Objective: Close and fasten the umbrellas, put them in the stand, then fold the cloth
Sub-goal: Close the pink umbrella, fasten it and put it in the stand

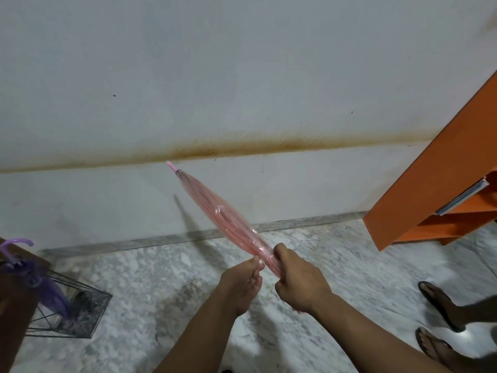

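Evidently the fastening step is in hand: the left hand [246, 281] pinches something small at the fingertips, likely the strap tab, right against the rolled canopy, while the right hand [295, 281] is clenched around the lower end of the pink umbrella [226, 219], near its handle, which is hidden. The umbrella is held in the air at frame centre, closed and twisted slim, its long axis running from the hands toward eleven o'clock, with the pink tip [171, 165] aimed up at the stained wall [242, 76]. My judgement is that the next move calls for wrapping and snapping the strap, then carrying it to the wire stand [88, 300] at eight o'clock, where a purple umbrella [48, 289] already sits, handle up.
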